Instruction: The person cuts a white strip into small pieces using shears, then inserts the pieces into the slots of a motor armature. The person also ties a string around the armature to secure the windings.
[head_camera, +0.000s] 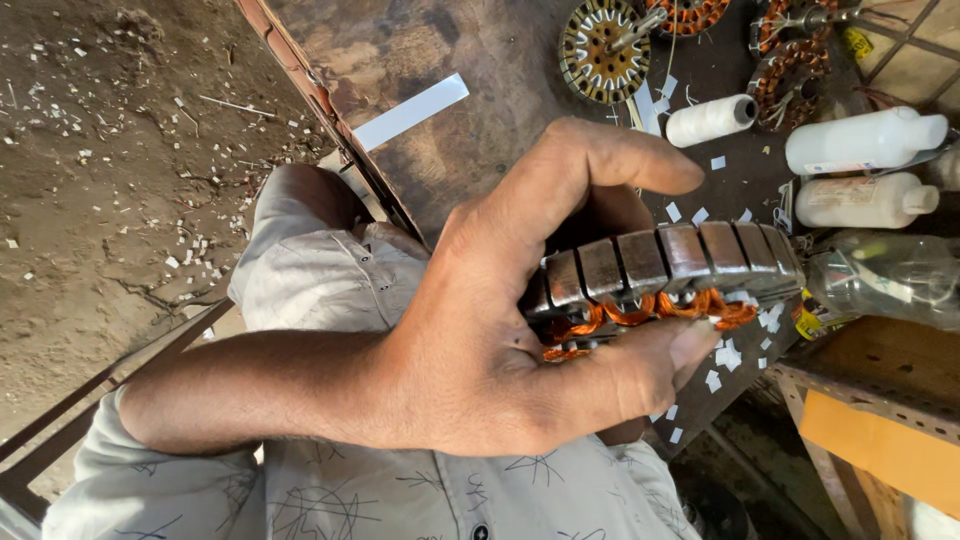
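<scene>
1. The fingers (620, 160) of the one hand (480, 340) in view curl over the top of a motor core (670, 265), and the thumb (640, 370) presses up from below, so the core sits clamped between thumb and fingers. Whether this is the left or the right hand cannot be told from the head view; no second hand shows.
2. The motor core is a dark ring of steel segments with copper wire (650, 308) looped along its lower edge. It is held on edge above the near edge of the workbench (470, 80), close to the person's chest.
3. The forearm (250, 390) runs in from the left across a pale patterned shirt (400, 490).
4. White paper scraps (725, 355) lie scattered on the bench just below and beside the core.
5. Toward the far edge of the bench lies a second motor core (603, 50), flat, with a shaft sticking up from its middle.
6. Near it rests a spool of white thread (712, 120) on its side.
7. At the far right corner, two white plastic bottles (865, 140) lie side by side, with a clear plastic bag (885, 275) just in front of them.
8. More copper-wound parts (790, 70) sit behind the spool.
9. A white strip (410, 112) lies near the left edge of the bench, and the dirt floor (110, 180) beyond is littered with scraps.
</scene>
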